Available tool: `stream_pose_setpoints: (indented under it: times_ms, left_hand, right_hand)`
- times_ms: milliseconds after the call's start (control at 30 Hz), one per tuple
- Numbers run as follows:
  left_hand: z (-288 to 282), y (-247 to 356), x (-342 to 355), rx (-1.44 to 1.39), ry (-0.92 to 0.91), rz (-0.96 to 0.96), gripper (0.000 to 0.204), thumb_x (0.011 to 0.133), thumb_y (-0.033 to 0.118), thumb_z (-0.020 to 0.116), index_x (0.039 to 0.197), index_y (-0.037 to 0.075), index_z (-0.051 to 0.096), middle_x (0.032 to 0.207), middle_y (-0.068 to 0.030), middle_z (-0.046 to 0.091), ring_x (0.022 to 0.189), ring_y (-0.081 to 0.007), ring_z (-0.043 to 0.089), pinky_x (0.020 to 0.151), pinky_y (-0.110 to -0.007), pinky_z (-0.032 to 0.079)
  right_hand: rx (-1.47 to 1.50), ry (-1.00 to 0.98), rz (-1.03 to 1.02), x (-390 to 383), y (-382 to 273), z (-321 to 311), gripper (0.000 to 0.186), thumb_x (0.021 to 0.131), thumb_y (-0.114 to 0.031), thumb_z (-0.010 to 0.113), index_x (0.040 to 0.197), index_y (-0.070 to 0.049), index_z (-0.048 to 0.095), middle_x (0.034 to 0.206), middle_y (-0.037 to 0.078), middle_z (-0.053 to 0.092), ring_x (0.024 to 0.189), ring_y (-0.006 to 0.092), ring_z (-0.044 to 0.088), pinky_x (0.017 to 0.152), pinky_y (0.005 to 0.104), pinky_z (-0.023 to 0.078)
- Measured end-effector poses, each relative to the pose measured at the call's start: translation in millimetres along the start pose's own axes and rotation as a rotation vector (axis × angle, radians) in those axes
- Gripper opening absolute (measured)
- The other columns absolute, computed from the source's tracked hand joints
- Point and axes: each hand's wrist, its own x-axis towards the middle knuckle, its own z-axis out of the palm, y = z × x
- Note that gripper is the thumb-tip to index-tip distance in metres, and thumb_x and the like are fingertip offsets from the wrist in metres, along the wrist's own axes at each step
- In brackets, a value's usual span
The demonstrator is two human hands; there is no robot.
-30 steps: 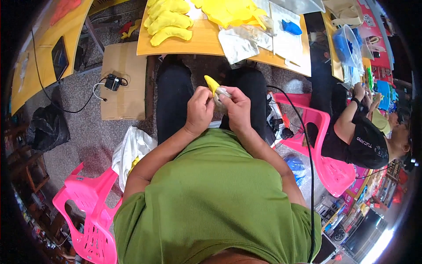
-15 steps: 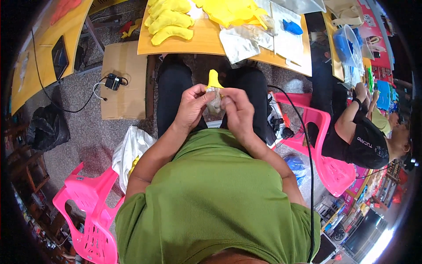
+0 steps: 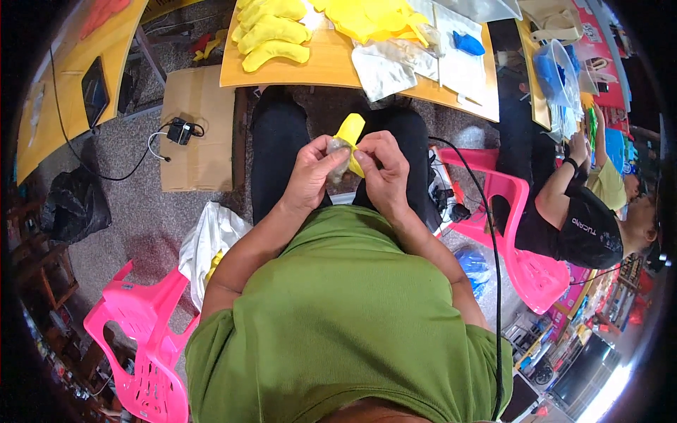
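Note:
Over my lap, my left hand [image 3: 315, 171] and my right hand [image 3: 381, 169] together hold a small yellow banana-shaped piece [image 3: 350, 135] that sticks up between the fingers. A wad of whitish stuffing or clear film [image 3: 336, 156] is pinched against it under my left thumb. On the wooden table [image 3: 331, 67] ahead lie several yellow stuffed pieces [image 3: 271, 32], flat yellow fabric [image 3: 374, 15] and clear plastic bags [image 3: 386, 65].
A cardboard sheet [image 3: 197, 134] with a black charger lies on the floor at left. A white bag [image 3: 211, 243] sits by my left elbow. Pink plastic chairs stand at lower left [image 3: 137, 338] and right [image 3: 525, 247], where another person [image 3: 589, 218] sits.
My hands have shifted slightly right and turned the yellow piece more upright; the whitish wad now shows under my left fingers.

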Motion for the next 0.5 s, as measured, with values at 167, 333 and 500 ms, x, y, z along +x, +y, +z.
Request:
stream_pose_setpoints:
  times_ms: [167, 333, 500]
  left_hand:
    - [11.7, 5.3, -1.3, -0.006, 0.046, -0.037, 0.006, 0.084, 0.006, 0.062, 0.087, 0.005, 0.057, 0.077, -0.0001, 0.059, 0.062, -0.0061, 0.055, 0.054, -0.021, 0.046]
    - [1.6, -9.1, 2.3, 0.088, 0.184, 0.094, 0.012, 0.081, 0.003, 0.062, 0.074, 0.008, 0.053, 0.067, 0.0014, 0.055, 0.053, -0.0044, 0.049, 0.046, -0.020, 0.039]
    - [14.5, -9.5, 3.5, 0.149, 0.328, 0.074, 0.020, 0.079, 0.006, 0.065, 0.066, 0.009, 0.050, 0.061, 0.0026, 0.052, 0.049, -0.0043, 0.046, 0.042, -0.021, 0.036]
  right_hand:
    - [0.001, -0.077, -0.017, 6.9, -0.6, -6.5, 0.011, 0.075, 0.003, 0.062, 0.082, -0.001, 0.055, 0.085, 0.011, 0.054, 0.082, 0.0264, 0.053, 0.071, 0.0329, 0.043]
    - [0.111, -0.199, -0.046, 5.9, 10.1, -5.8, 0.008, 0.079, 0.005, 0.059, 0.083, 0.001, 0.054, 0.085, 0.007, 0.053, 0.076, 0.0173, 0.051, 0.067, 0.0267, 0.042]
    - [-0.150, 0.054, -0.074, 2.9, 0.6, 1.8, 0.012, 0.074, 0.003, 0.064, 0.081, -0.001, 0.056, 0.083, 0.009, 0.054, 0.074, 0.0214, 0.053, 0.064, 0.0301, 0.043]
